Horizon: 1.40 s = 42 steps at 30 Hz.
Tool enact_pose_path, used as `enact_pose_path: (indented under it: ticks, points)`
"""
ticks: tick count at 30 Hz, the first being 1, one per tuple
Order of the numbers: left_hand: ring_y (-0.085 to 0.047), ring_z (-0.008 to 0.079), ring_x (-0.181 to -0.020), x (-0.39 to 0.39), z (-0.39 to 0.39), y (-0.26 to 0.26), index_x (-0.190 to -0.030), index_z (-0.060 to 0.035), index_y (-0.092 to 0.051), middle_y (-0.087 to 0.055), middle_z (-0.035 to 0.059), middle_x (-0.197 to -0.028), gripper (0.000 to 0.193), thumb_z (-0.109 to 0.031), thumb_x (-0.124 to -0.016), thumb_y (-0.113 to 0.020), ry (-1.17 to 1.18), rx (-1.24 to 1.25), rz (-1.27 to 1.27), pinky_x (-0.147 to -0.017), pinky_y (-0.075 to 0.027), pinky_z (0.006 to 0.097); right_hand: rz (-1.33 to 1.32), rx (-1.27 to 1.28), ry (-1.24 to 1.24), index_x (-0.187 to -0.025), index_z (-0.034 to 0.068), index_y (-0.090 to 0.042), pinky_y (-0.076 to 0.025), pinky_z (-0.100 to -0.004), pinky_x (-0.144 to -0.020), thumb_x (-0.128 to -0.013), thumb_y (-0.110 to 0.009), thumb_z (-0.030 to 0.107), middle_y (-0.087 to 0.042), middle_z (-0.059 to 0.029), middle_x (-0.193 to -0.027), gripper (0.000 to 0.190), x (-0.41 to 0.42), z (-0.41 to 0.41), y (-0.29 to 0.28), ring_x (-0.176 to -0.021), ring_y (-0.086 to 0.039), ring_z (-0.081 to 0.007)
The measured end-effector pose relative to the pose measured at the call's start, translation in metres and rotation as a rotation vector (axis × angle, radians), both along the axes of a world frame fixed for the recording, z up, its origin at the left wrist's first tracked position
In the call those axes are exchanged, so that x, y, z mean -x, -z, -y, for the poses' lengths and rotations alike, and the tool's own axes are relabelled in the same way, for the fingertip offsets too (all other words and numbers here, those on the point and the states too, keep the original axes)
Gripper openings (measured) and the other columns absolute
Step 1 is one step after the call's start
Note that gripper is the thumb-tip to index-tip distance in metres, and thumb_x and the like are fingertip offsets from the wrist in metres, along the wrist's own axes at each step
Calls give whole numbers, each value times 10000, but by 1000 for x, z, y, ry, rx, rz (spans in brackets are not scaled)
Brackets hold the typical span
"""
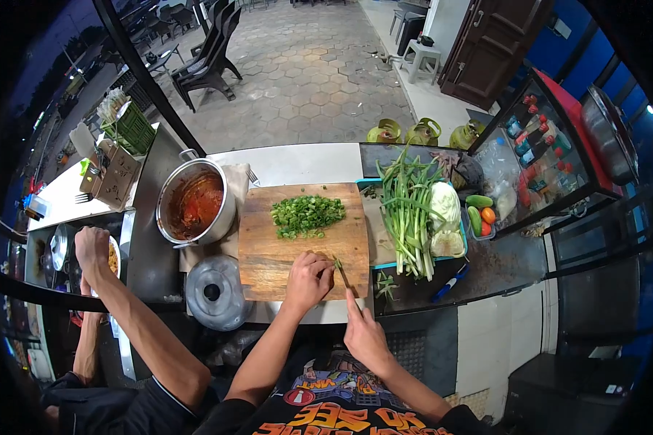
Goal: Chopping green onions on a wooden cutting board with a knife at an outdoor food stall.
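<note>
My right hand (363, 333) is closed around the handle of a knife (346, 277), its blade low on the right part of a wooden cutting board (261, 244). Beside the blade, my left hand (307, 280) rests on the board with its fingers curled; a small bit of green onion (337, 262) lies at the fingertips. Whether the left fingers pinch anything is hidden. Farther up the board is a pile of chopped green onion (307, 215). To the right, a turquoise-rimmed tray (378, 266) holds whole green onions (408, 217) and a napa cabbage (444, 209).
Left of the board stand a pot of red sauce (196, 201) and a metal lid (217, 293). A co-worker's arm (141, 331) reaches over the left counter. Cucumbers and tomatoes fill a small container (480, 220) near a glass display case (555, 147). A blue-handled tool (450, 283) lies below the tray.
</note>
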State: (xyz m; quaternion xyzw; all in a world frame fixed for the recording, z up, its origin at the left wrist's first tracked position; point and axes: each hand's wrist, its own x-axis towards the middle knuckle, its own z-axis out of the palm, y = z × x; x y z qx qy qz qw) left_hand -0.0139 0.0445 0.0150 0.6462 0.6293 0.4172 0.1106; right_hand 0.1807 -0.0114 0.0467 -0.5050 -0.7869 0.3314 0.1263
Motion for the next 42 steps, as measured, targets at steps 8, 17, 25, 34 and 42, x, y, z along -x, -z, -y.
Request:
enact_pose_path:
  ticks: [8,17,25,34,42]
  points:
    - [-649,313,-850,5,1,-2,-884,-16,-778,-725,108,-885,81,-38,-809,-755,31,18,26,-783,-536,403,-162,108,36,-1593,120,-366,-530,-508,-751,-1013,-518,94,-584,-239,-919,600,-40,28,-9,-800,-630,-452]
    - [-643,282,-899,4,7,1,-868,-48,-779,-731,76,-910,77,-50,-796,-752,-33,21,-22,-835,-497,405,-187,54,8,-1590,118,-371,-525,-483,-780,-1017,-520,73,-587,-236,-920,594,-33,3,2,-821,-624,-444]
    - [-632,254,-878,1,8,-3,-866,-79,-786,-725,34,-892,69,-86,-802,-759,-89,18,-69,-820,-452,385,-186,75,-36,-1623,165,-301,-542,-536,-778,-1023,-517,129,-588,-236,-934,638,-27,10,4,-800,-632,-458]
    - [-641,281,-872,4,7,0,-866,-52,-780,-727,67,-895,67,-79,-812,-752,-53,17,-9,-816,-501,405,-191,57,-24,-1617,140,-306,-539,-532,-762,-1031,-497,128,-588,-234,-928,617,-24,1,6,-799,-634,-452]
    - [-645,296,-872,5,8,5,-868,-26,-774,-727,93,-901,81,-39,-795,-740,-43,18,22,-816,-533,404,-221,80,-28,-1587,111,-368,-518,-511,-815,-1030,-496,108,-598,-244,-936,572,-10,-5,-5,-862,-627,-464]
